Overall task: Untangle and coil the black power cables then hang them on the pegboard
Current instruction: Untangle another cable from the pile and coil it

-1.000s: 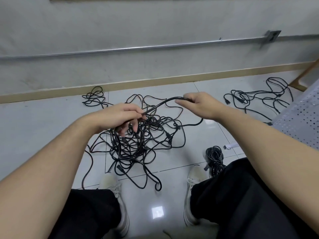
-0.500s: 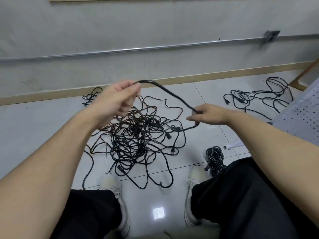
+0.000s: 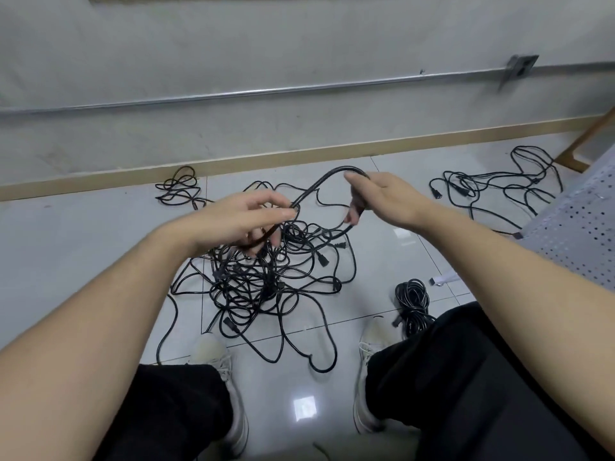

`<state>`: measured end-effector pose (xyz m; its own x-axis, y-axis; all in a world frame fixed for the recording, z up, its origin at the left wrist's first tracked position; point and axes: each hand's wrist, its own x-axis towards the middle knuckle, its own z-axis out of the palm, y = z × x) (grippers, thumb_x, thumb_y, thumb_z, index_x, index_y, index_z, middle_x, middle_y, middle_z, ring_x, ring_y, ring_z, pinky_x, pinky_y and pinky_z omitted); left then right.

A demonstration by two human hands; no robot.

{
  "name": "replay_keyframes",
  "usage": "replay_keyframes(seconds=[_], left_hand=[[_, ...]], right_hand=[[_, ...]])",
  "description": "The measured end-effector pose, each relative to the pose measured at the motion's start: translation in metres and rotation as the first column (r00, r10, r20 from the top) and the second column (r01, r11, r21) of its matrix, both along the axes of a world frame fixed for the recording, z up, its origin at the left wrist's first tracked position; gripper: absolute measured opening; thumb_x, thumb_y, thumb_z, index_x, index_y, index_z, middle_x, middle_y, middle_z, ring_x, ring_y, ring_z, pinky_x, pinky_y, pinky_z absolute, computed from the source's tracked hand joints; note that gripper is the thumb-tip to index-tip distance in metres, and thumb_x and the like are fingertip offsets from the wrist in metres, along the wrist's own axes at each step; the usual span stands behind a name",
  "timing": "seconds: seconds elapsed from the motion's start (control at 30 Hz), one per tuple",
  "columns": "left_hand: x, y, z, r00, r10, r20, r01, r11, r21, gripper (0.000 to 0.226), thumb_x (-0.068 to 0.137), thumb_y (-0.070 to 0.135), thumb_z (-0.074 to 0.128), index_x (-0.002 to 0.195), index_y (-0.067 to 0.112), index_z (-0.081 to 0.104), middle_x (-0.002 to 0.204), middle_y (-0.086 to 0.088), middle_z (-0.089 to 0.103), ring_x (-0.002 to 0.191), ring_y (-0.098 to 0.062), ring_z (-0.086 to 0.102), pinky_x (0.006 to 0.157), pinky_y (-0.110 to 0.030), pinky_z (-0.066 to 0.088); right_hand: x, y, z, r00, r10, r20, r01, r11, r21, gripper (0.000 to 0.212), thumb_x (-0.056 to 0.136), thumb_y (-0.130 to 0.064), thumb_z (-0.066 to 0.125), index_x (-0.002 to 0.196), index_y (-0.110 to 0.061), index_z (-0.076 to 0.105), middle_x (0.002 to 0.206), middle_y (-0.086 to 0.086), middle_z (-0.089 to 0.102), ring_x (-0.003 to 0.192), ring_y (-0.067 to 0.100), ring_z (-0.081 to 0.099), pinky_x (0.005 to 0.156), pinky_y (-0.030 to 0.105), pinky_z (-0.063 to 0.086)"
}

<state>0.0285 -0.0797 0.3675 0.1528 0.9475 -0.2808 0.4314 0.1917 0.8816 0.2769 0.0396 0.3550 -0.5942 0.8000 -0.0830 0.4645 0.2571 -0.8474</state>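
I see the black cable (image 3: 319,186) raised above the floor, arched in a loop between my two hands; below it the main tangle (image 3: 266,277) of black power cables sprawls on the pale tiles, plugs poking out among its loops; a smaller loose bunch (image 3: 178,191) lies near the skirting on the left; another loose bunch (image 3: 499,188) spreads at the right; a neat coil (image 3: 412,299) lies beside my right foot; the perforated pegboard (image 3: 579,224) leans at the right edge.

Tiled floor (image 3: 83,247) bears tangled cables (image 3: 266,281) and a coiled cable (image 3: 412,299).
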Motion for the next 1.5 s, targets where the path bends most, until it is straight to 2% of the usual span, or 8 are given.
replay_keyframes(seconds=[0.13, 0.4, 0.53, 0.7, 1.03, 1.23, 1.33, 1.5], left_hand=[[0.036, 0.007, -0.006, 0.998, -0.012, 0.059, 0.011, 1.000, 0.017, 0.037, 0.100, 0.046, 0.056, 0.121, 0.016, 0.061, 0.067, 0.002, 0.053, 0.058, -0.016, 0.048, 0.062, -0.034, 0.049], [0.023, 0.007, 0.011, 0.940, 0.128, 0.316, -0.183, 0.972, 0.149, 0.049, 0.094, 0.048, 0.057, 0.052, 0.026, 0.045, 0.051, 0.011, 0.028, 0.046, -0.009, 0.017, 0.044, -0.021, 0.015], [0.003, 0.002, 0.013, 0.888, 0.181, 0.422, -0.272, 0.948, 0.164, 0.044, 0.090, 0.039, 0.054, 0.050, 0.024, 0.043, 0.046, 0.010, 0.026, 0.043, -0.009, 0.015, 0.043, -0.021, 0.016], [-0.011, 0.002, 0.011, 0.879, 0.183, 0.441, -0.234, 0.970, 0.065, 0.036, 0.088, 0.052, 0.053, 0.073, 0.022, 0.065, 0.062, -0.004, 0.052, 0.039, -0.012, 0.035, 0.043, -0.021, 0.037], [0.016, 0.008, 0.003, 0.857, 0.212, 0.469, -0.287, 0.953, 0.094, 0.054, 0.085, 0.041, 0.070, 0.134, 0.026, 0.054, 0.097, -0.008, 0.069, 0.069, -0.023, 0.065, 0.059, -0.037, 0.060], [0.022, 0.005, 0.001, 0.995, 0.099, -0.032, -0.090, 0.973, 0.214, 0.029, 0.092, 0.042, 0.073, 0.119, 0.038, 0.063, 0.094, 0.004, 0.070, 0.067, -0.005, 0.058, 0.054, -0.025, 0.049], [0.035, 0.007, -0.005, 0.831, -0.182, -0.526, 0.271, 0.958, 0.098, 0.028, 0.099, 0.053, 0.054, 0.105, 0.029, 0.067, 0.076, 0.006, 0.059, 0.066, -0.007, 0.053, 0.062, -0.028, 0.043], [0.034, 0.006, 0.009, 0.951, -0.139, -0.278, 0.169, 0.982, 0.089, 0.037, 0.106, 0.043, 0.047, 0.079, 0.020, 0.057, 0.056, 0.012, 0.040, 0.049, -0.006, 0.034, 0.049, -0.021, 0.031]], right_hand=[[-0.018, -0.020, 0.011, 0.992, 0.046, -0.114, -0.040, 0.998, 0.054, 0.042, 0.108, -0.037, 0.046, 0.070, -0.020, 0.039, 0.055, -0.007, 0.040, 0.053, 0.014, 0.038, 0.052, 0.025, 0.034], [0.012, -0.005, -0.003, 0.871, 0.260, 0.417, -0.265, 0.963, -0.046, 0.045, 0.095, -0.025, 0.066, 0.052, -0.015, 0.055, 0.052, -0.001, 0.060, 0.051, 0.009, 0.047, 0.055, 0.020, 0.035], [0.031, 0.010, -0.011, 0.963, 0.145, 0.229, -0.124, 0.987, -0.104, 0.033, 0.097, -0.011, 0.061, 0.065, -0.010, 0.065, 0.074, 0.015, 0.072, 0.078, 0.009, 0.070, 0.081, 0.021, 0.043], [0.025, 0.009, -0.007, 0.967, -0.008, -0.253, -0.065, 0.958, -0.278, 0.033, 0.093, -0.027, 0.063, 0.070, -0.015, 0.042, 0.059, 0.004, 0.040, 0.056, 0.022, 0.051, 0.072, 0.032, 0.055], [-0.003, -0.021, 0.012, 0.953, 0.198, 0.231, -0.224, 0.970, 0.092, 0.037, 0.107, -0.044, 0.041, 0.081, -0.021, 0.052, 0.056, -0.019, 0.050, 0.057, -0.003, 0.048, 0.057, 0.009, 0.035], [-0.010, -0.026, 0.006, 0.845, 0.254, 0.471, -0.354, 0.926, 0.134, 0.041, 0.105, -0.045, 0.048, 0.068, -0.028, 0.044, 0.064, -0.011, 0.047, 0.060, -0.003, 0.049, 0.058, 0.014, 0.034], [-0.011, -0.027, 0.006, 0.881, 0.286, 0.376, -0.348, 0.931, 0.108, 0.043, 0.102, -0.034, 0.059, 0.063, -0.025, 0.044, 0.049, -0.015, 0.045, 0.049, 0.000, 0.044, 0.051, 0.014, 0.033], [0.002, -0.012, 0.000, 0.945, 0.240, 0.222, -0.236, 0.971, -0.047, 0.032, 0.090, -0.027, 0.071, 0.068, -0.004, 0.068, 0.071, 0.020, 0.069, 0.066, 0.026, 0.059, 0.074, 0.045, 0.053]])
